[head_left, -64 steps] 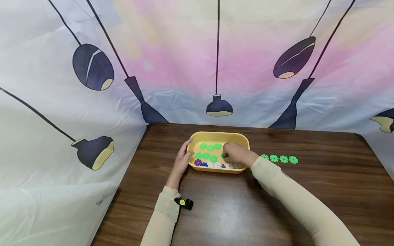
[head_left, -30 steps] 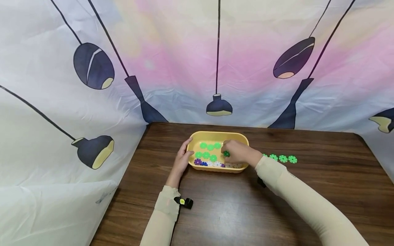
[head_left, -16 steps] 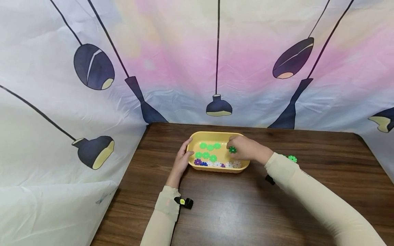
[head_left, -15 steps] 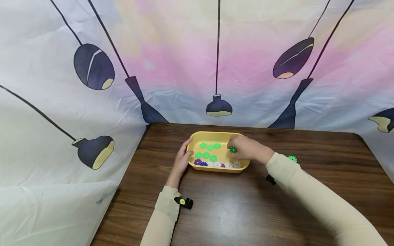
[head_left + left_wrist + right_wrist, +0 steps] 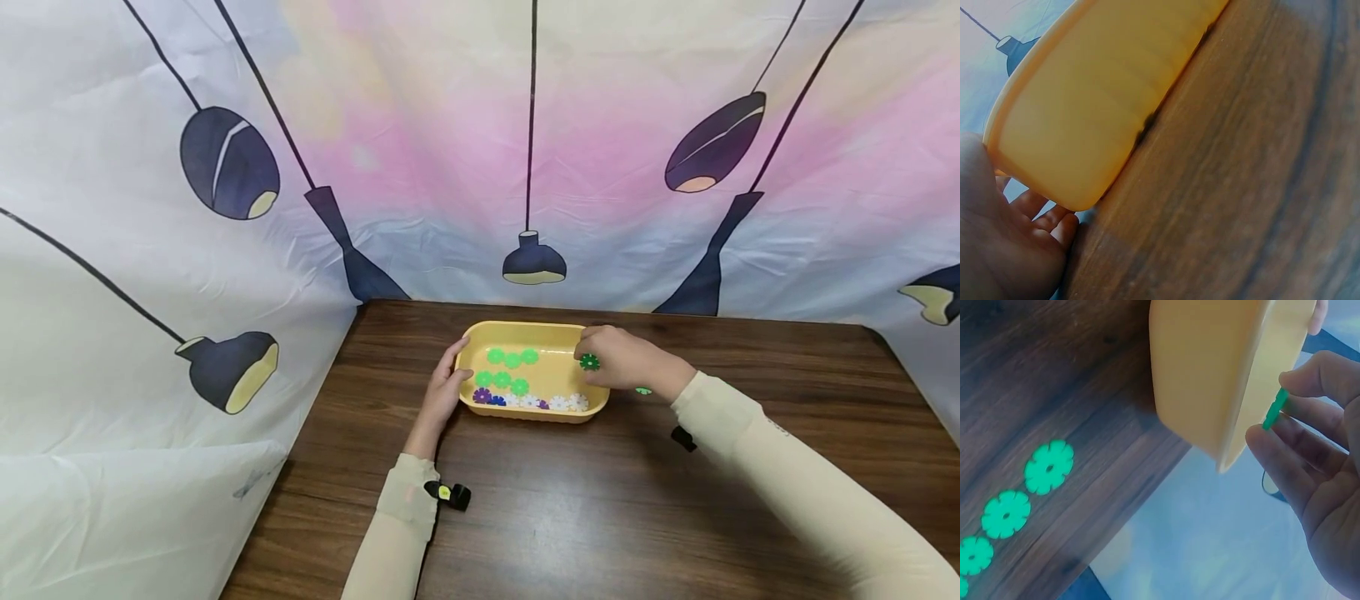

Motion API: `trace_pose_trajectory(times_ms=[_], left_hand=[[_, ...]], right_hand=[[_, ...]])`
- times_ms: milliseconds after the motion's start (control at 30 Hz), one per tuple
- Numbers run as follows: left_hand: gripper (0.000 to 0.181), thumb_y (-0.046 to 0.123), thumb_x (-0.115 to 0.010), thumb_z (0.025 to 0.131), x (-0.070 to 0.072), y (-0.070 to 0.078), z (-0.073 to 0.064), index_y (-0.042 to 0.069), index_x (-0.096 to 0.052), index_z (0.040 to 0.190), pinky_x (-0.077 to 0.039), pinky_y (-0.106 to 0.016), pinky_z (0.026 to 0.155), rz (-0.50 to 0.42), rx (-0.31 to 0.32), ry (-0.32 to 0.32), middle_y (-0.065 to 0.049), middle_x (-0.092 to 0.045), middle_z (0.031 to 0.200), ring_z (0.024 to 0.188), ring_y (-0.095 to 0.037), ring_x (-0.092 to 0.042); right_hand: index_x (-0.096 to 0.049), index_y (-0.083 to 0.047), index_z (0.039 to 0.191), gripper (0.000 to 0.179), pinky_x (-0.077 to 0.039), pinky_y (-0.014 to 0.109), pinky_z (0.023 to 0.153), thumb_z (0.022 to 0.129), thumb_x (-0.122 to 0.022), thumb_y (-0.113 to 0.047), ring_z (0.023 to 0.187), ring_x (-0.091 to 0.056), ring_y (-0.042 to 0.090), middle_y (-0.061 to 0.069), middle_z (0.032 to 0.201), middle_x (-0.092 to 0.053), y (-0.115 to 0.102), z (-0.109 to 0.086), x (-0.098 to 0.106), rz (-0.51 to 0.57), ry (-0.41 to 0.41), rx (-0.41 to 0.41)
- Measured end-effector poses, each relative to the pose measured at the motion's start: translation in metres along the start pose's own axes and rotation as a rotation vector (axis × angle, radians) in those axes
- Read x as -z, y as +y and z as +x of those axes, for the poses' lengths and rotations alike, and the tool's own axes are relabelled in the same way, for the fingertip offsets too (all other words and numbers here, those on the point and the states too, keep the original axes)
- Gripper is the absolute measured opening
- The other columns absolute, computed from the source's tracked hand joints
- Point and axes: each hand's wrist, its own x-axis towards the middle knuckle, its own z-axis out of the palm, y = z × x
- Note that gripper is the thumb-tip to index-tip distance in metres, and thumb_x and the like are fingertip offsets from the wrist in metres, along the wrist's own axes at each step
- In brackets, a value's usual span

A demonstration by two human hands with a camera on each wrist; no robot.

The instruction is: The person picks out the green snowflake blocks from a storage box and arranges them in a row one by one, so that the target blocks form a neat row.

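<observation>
My right hand (image 5: 618, 360) pinches a green flower-shaped plastic disc (image 5: 589, 362) over the right end of a yellow plastic tray (image 5: 551, 329). In the right wrist view the disc (image 5: 1275, 409) stands edge-on between thumb and fingertips, close by the tray's rim. My left hand (image 5: 446, 385) holds the left end of the tray, thumb over the rim; the left wrist view has its fingers against the tray's end wall (image 5: 1079, 125). Inside the tray lie several light green discs (image 5: 512, 360), with purple, blue and white discs (image 5: 557, 402) along the near wall.
On the dark wooden table (image 5: 540, 500), right of the tray, a row of green discs (image 5: 1049, 467) lies flat; my right hand and sleeve hide most of it in the head view. A printed cloth (image 5: 450, 167) hangs behind the table's far edge.
My right hand has moved right across the tray with the green disc, from the middle to the right end, covering the row on the table. The left hand stays on the tray.
</observation>
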Motion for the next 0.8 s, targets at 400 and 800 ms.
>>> trace_pose_trajectory(times_ms=[400, 800], left_hand=[[0.061, -0.010, -0.047, 0.099, 0.001, 0.002, 0.003, -0.003, -0.040, 0.160, -0.026, -0.056, 0.123, -0.025, 0.031, -0.017, -0.021, -0.028, 0.171, 0.159, -0.037, -0.020], [0.062, -0.003, -0.050, 0.100, 0.000, 0.001, 0.000, 0.007, -0.043, 0.161, -0.027, -0.052, 0.123, -0.016, 0.010, -0.003, -0.015, -0.032, 0.170, 0.158, -0.032, -0.024]], right_hand=[[-0.078, 0.005, 0.109, 0.024, -0.057, 0.035, 0.070, 0.086, -0.076, -0.001, 0.083, -0.065, 0.020, 0.011, 0.099, -0.069, 0.021, -0.024, 0.001, 0.011, 0.016, -0.048], [-0.077, 0.001, 0.107, 0.020, -0.042, 0.030, 0.061, 0.087, -0.074, 0.001, 0.072, -0.047, 0.012, 0.006, 0.095, -0.064, 0.043, -0.057, -0.003, 0.028, 0.020, -0.100]])
